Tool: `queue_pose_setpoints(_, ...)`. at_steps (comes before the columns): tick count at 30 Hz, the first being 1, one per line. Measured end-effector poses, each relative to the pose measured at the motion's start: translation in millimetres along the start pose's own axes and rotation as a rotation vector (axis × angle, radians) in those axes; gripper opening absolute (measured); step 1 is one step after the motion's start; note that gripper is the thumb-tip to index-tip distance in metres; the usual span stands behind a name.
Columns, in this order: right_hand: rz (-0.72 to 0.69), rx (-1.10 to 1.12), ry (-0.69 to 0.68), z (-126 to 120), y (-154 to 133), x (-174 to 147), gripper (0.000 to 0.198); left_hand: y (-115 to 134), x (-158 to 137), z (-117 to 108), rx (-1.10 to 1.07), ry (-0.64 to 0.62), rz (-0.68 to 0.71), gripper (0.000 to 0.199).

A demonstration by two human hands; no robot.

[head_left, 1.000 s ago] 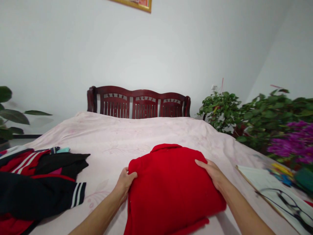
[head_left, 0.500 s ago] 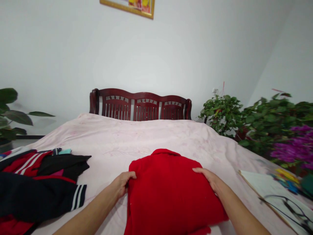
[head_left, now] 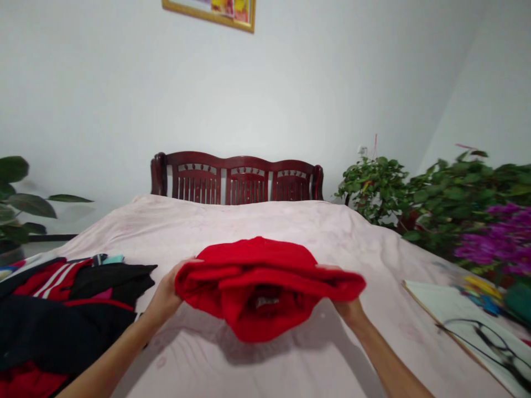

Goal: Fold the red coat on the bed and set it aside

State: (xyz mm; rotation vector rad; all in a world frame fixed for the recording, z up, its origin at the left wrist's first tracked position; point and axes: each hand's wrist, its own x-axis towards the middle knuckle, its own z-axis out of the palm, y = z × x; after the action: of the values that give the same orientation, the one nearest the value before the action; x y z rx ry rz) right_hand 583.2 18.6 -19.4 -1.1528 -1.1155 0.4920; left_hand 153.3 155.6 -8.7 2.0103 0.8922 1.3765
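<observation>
A red garment (head_left: 265, 253) hangs at 6 o'clock in the view, above a pale, faintly patterned bed sheet (head_left: 215, 229); the left hand (head_left: 169, 292) and right hand (head_left: 349, 311) pinch its 9 and 3 o'clock edges, fingers largely hidden beneath. Folding appears well advanced, the thick, matte, felt-like cloth forming a layered bundle, though its near side gapes and it is not yet laid down. At 8 o'clock lies a loose, dark-and-red clothes heap (head_left: 87, 323), seemingly unfolded.
</observation>
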Motion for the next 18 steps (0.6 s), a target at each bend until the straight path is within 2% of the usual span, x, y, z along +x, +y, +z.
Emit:
queue_pose_setpoints(3, 0.091, -0.164, -0.12, 0, 37, -38, 0.017, -28, -51, 0, 0.084, -0.118, -0.038, 0.022)
queue_pose_setpoints(5, 0.154, -0.233, -0.199, -3, 46, -50, 0.013, -32, -73, 1, 0.078, -0.151, -0.098, 0.026)
queue_pose_setpoints(7, 0.21, -0.204, -0.244, -6, 44, -51, 0.01, -29, -80, 0, 0.055, -0.151, -0.163, 0.035)
queue_pose_setpoints(11, 0.34, -0.186, -0.261, -15, 30, -37, 0.006, -22, -65, -8, -0.02, -0.139, -0.321, 0.028)
queue_pose_setpoints(15, 0.352, -0.513, -0.167, -21, 14, -29, 0.011, -19, -43, -13, -0.098, -0.108, -0.51, 0.017)
queue_pose_setpoints(18, 0.344, -0.744, -0.159, -17, 1, -29, 0.019, -9, -28, -12, -0.103, -0.065, -0.629, 0.027)
